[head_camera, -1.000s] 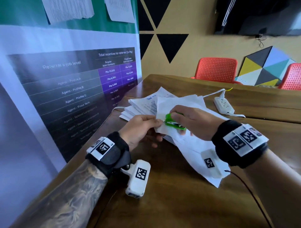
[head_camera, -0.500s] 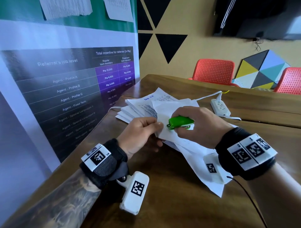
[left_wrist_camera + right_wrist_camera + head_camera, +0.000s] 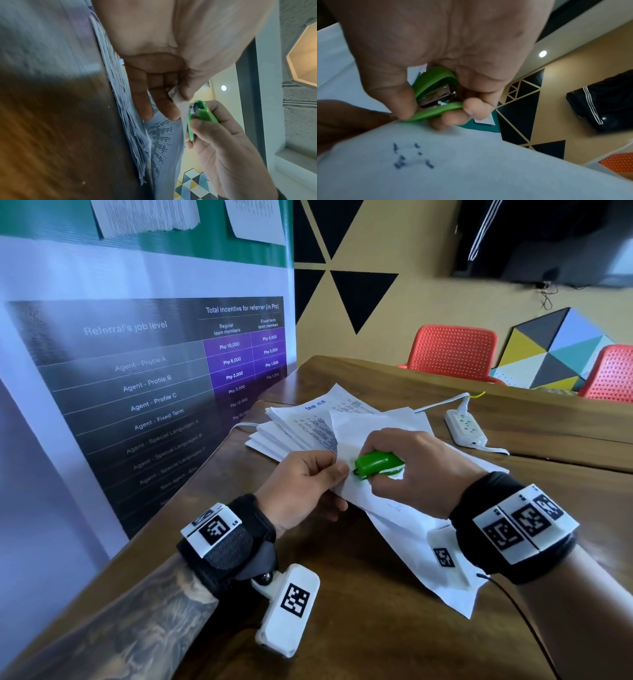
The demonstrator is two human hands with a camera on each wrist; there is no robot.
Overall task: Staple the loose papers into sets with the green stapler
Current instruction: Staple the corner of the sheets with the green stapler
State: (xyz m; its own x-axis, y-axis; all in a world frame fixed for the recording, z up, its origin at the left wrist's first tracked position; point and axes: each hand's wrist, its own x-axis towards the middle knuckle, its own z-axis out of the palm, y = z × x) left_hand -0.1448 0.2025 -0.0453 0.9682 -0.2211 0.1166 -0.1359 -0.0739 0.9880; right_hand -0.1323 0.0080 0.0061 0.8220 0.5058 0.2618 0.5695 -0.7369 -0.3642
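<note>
Now the right hand [image 3: 416, 470] has rolled the stapler [image 3: 376, 463] upright beside the left fingers [image 3: 329, 470] pinching the paper corner [image 3: 176, 93] (staple likely imminent).

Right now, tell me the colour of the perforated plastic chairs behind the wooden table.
Orange-red chairs; the head view shows them best.

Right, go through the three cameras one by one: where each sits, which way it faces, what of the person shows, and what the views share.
Head: worn on the head, facing forward and down at the wooden table; shows both forearms, the left hand pinching the paper set, and the right hand gripping the green stapler.
Left wrist: looks along the left palm at the pinched paper corner and paper pile.
Right wrist: looks along the right hand, past its fingers, at the stapler.
Shared: all three show the stapler and the paper set.
</note>
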